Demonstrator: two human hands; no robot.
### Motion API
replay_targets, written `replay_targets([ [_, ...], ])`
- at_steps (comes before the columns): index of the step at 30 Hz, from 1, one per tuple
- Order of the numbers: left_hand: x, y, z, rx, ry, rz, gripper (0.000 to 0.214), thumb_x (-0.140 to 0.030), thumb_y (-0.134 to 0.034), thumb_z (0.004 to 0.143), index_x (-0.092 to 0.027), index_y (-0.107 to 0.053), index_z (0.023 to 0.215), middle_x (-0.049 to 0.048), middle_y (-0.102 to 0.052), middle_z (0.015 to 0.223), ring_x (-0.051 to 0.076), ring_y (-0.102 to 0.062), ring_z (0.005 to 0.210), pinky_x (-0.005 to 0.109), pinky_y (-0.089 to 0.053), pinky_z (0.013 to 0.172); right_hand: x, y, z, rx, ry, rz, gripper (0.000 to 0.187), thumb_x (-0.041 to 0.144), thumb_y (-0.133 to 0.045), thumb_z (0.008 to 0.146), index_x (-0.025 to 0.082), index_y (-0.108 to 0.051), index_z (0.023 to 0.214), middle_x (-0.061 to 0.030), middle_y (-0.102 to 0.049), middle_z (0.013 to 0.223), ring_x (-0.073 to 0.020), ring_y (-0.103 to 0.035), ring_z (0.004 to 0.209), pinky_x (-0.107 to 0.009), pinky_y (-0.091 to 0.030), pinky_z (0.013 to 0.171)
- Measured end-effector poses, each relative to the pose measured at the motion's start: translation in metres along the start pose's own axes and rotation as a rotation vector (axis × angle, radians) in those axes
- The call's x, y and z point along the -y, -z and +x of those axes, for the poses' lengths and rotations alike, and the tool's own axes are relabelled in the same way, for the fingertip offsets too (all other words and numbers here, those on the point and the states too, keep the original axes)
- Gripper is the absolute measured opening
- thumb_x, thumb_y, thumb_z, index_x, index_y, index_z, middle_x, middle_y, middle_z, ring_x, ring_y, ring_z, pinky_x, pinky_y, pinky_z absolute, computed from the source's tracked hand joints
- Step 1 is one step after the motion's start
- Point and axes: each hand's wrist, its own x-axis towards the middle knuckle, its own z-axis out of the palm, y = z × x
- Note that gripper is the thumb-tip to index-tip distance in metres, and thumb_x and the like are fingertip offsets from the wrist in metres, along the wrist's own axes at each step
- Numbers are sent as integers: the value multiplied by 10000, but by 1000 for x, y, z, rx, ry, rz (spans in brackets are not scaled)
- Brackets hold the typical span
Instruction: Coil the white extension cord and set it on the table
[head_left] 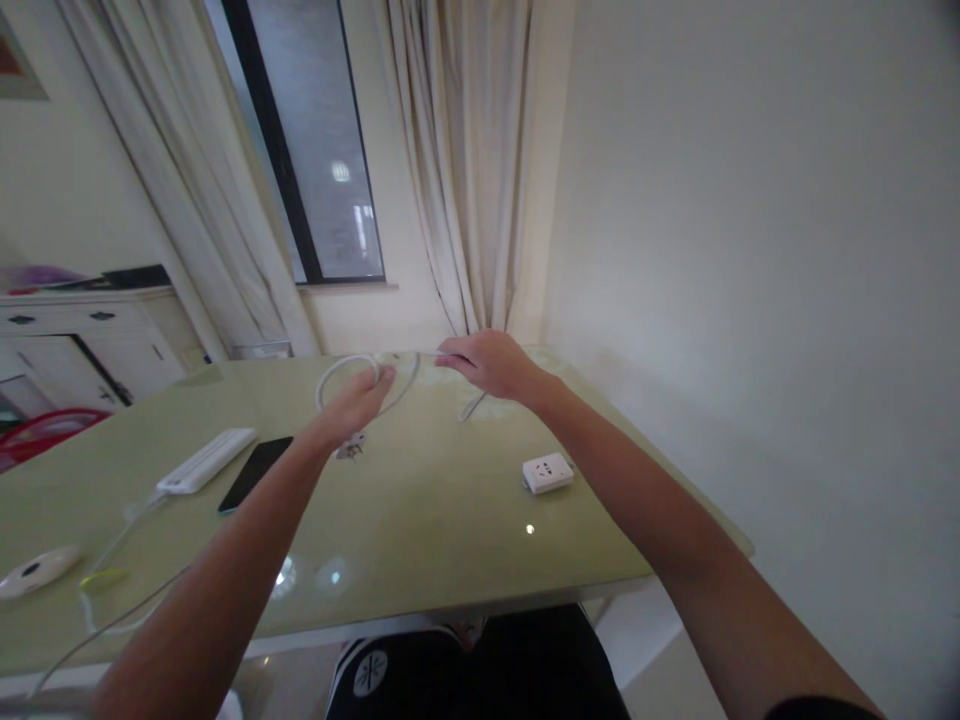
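Both my arms reach out over a pale green glass-topped table. My left hand pinches a looped white cable near the far edge, and the cable's plug hangs just below that hand. My right hand is closed on the other stretch of the same cable, with its loose end trailing down to the tabletop. The loop arcs up between the two hands.
A white power strip and a dark phone lie at the left. A small white socket adapter sits to the right. A round white disc and thin wires lie near the front left. Wall at right, curtains and window behind.
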Motion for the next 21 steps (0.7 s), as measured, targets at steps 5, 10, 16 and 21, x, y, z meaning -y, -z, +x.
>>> replay_targets([
  [5, -13, -10, -11, 97, -47, -296, 656, -693, -557, 898, -181, -637, 1300, 163, -657, 1376, 318, -558, 1335, 473, -391, 1149, 24, 6, -5, -60, 3, 55, 330, 464, -533, 1038, 216, -726, 938, -21, -676, 768, -151, -556, 710, -266, -278, 675],
  [10, -34, -33, -30, 294, -72, -501, 573, -645, -574, 930, -176, -631, 1255, 148, -696, 1224, 256, -643, 1179, 414, -471, 1071, 20, 10, 2, -204, 78, 299, 450, 504, -447, 1061, 167, -723, 946, -18, -699, 845, -115, -564, 736, -238, -349, 706],
  [16, -62, -41, -60, 554, 110, -561, 446, -625, -570, 943, -216, -569, 1119, -85, -370, 625, 62, -319, 453, 165, -338, 413, 10, 20, 9, -339, 5, 269, 485, 590, -496, 1016, 161, -714, 954, 17, -599, 691, -106, -483, 641, -240, -333, 663],
  [21, -82, -7, -73, 960, 282, -725, 546, -740, -429, 939, -233, -588, 1068, -108, -236, 523, 55, -82, 384, 152, -93, 314, -18, 12, 4, -354, -32, 118, 480, 608, -480, 1018, 192, -717, 1036, -25, -685, 890, -136, -587, 805, -243, -381, 761],
])
